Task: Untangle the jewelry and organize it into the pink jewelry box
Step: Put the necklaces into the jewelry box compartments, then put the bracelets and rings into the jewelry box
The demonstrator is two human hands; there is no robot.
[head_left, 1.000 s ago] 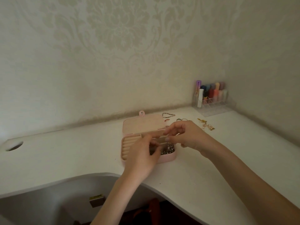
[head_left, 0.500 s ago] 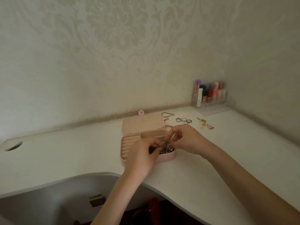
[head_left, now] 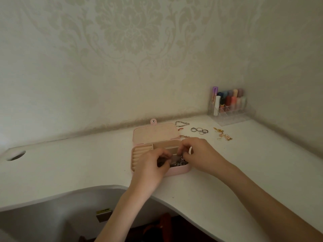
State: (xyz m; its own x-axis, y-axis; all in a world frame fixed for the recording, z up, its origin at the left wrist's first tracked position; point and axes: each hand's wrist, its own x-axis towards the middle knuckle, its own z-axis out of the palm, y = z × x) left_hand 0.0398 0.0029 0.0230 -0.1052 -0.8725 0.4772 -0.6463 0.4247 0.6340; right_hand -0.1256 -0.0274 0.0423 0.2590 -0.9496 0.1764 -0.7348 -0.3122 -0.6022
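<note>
The pink jewelry box (head_left: 178,171) lies open on the white desk, its lid (head_left: 154,132) folded back. A dark tangle of silver jewelry (head_left: 179,163) fills its front right compartment. My left hand (head_left: 151,169) is over the box's front, fingers pinched into the tangle. My right hand (head_left: 201,154) reaches in from the right, fingertips curled down onto the same tangle. Behind the box lie a beaded bracelet (head_left: 182,123), silver rings (head_left: 199,130) and gold jewelry (head_left: 223,135).
A clear organizer (head_left: 229,109) with coloured tubes stands in the back right corner against the wall. The desk (head_left: 70,163) has a round cable hole (head_left: 16,155) at the left and a curved cut-out front edge below my arms.
Both hands have dropped from above the box into its front right compartment. My right hand came back toward me, uncovering the rings behind the box.
</note>
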